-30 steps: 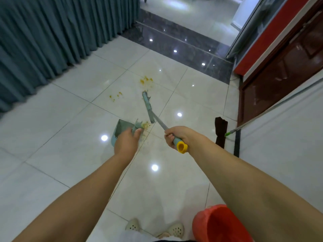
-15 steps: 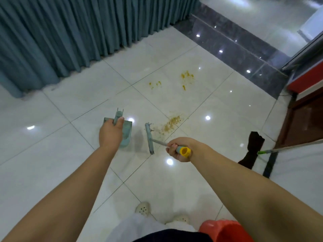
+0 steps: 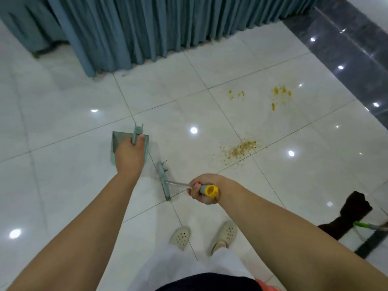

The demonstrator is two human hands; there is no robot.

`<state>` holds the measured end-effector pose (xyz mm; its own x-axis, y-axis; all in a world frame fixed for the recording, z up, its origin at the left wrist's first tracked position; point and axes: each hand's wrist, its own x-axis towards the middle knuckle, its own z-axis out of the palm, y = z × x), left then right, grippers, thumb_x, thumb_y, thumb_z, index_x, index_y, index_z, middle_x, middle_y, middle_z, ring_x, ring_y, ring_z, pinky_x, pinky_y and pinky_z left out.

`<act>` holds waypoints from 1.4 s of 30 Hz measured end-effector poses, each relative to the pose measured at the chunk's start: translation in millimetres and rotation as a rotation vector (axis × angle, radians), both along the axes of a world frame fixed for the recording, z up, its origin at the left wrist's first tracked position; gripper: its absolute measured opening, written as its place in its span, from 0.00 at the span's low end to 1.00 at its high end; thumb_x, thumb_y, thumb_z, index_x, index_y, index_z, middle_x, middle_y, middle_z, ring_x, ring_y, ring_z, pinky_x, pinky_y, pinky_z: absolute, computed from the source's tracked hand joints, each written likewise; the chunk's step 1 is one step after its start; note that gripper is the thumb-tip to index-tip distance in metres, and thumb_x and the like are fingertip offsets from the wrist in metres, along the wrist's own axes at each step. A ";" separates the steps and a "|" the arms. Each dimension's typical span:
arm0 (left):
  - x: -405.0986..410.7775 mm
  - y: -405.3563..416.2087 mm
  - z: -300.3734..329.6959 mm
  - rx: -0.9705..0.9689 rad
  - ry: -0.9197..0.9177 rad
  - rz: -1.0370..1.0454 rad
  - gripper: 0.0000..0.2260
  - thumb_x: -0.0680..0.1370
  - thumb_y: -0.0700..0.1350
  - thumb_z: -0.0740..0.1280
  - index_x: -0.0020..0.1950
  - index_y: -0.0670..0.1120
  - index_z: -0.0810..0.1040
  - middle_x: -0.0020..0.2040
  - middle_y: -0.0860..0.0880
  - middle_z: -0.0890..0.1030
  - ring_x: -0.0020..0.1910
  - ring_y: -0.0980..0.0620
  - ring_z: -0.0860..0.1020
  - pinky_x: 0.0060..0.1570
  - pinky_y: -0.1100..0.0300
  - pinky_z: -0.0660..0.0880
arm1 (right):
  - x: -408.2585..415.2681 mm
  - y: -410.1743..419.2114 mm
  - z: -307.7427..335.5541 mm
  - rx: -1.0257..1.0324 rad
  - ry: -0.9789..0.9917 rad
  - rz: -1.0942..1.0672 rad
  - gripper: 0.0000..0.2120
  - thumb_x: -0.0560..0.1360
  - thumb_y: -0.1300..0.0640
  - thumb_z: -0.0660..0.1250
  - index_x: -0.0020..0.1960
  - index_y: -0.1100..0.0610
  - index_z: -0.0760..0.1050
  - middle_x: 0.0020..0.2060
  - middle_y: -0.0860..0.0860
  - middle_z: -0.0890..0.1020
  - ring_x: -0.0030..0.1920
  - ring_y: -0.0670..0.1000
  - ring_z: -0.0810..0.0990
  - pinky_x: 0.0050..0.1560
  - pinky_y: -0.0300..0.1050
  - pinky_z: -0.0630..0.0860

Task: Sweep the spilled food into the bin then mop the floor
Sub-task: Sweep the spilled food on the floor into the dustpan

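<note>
your left hand [image 3: 130, 155] grips the grey-green plastic dustpan [image 3: 117, 143], your right hand [image 3: 204, 189] the yellow-capped metal broom [image 3: 164, 181]. both have pulled left, away from the crumbly yellow spilled food [image 3: 239, 150], leaving it unswept on the floor [image 3: 63, 175].

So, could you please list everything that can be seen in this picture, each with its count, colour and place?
dustpan: one, grey-green, held at left centre.
brush: one, grey-green head, metal stick, yellow cap, at centre.
crumb pile: one, brown-yellow, on the floor right of centre.
food stains: two patches, yellow, farther on the right.
mop: one, dark head, green handle, right edge.
curtain: one, blue-grey, along the top.
floor: white glossy tiles, dark strip at top right.
red object: one, bottom edge, mostly cut off.
shoes: two, cream, bottom centre.
left hand: grips the dustpan handle.
right hand: grips the brush handle.
</note>
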<state>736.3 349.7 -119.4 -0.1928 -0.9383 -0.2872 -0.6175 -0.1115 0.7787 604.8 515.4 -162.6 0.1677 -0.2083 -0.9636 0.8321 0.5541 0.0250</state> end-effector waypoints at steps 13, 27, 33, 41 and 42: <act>-73.9 99.1 -27.0 0.013 -0.016 0.236 0.14 0.81 0.51 0.59 0.46 0.40 0.72 0.38 0.46 0.74 0.41 0.47 0.73 0.42 0.56 0.70 | -117.9 90.3 -41.8 0.019 0.009 -0.112 0.06 0.81 0.64 0.56 0.46 0.65 0.68 0.35 0.58 0.70 0.13 0.46 0.65 0.14 0.32 0.65; -181.9 172.3 -48.4 0.035 -0.004 0.225 0.16 0.80 0.54 0.59 0.49 0.40 0.74 0.44 0.45 0.77 0.41 0.48 0.73 0.33 0.61 0.67 | -307.0 184.5 -34.2 0.045 0.164 -0.232 0.05 0.81 0.63 0.55 0.48 0.64 0.66 0.36 0.58 0.69 0.13 0.46 0.65 0.13 0.32 0.65; -203.7 177.8 -49.0 0.016 0.014 0.225 0.17 0.80 0.54 0.59 0.48 0.40 0.74 0.43 0.45 0.77 0.40 0.47 0.73 0.35 0.59 0.67 | -338.3 200.9 -32.9 0.048 0.232 -0.257 0.04 0.81 0.64 0.55 0.49 0.64 0.66 0.38 0.59 0.70 0.14 0.46 0.65 0.14 0.32 0.66; -206.8 155.9 -43.2 -0.034 0.033 0.268 0.19 0.80 0.54 0.59 0.51 0.37 0.75 0.44 0.44 0.77 0.41 0.48 0.74 0.33 0.61 0.67 | -311.6 170.6 -27.6 -0.010 0.213 -0.179 0.03 0.80 0.66 0.55 0.52 0.63 0.67 0.40 0.60 0.71 0.15 0.45 0.65 0.15 0.32 0.67; -204.5 149.3 -42.2 -0.041 0.036 0.275 0.20 0.80 0.54 0.59 0.51 0.37 0.75 0.44 0.44 0.77 0.41 0.48 0.74 0.35 0.61 0.67 | -304.4 161.9 -28.1 -0.016 0.202 -0.175 0.04 0.80 0.67 0.56 0.53 0.62 0.67 0.40 0.60 0.71 0.15 0.46 0.65 0.15 0.32 0.67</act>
<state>531.7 499.0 -161.6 0.0613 -0.9675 -0.2455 -0.5401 -0.2390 0.8069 300.5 677.3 -190.8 -0.0678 -0.2322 -0.9703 0.9026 0.4001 -0.1588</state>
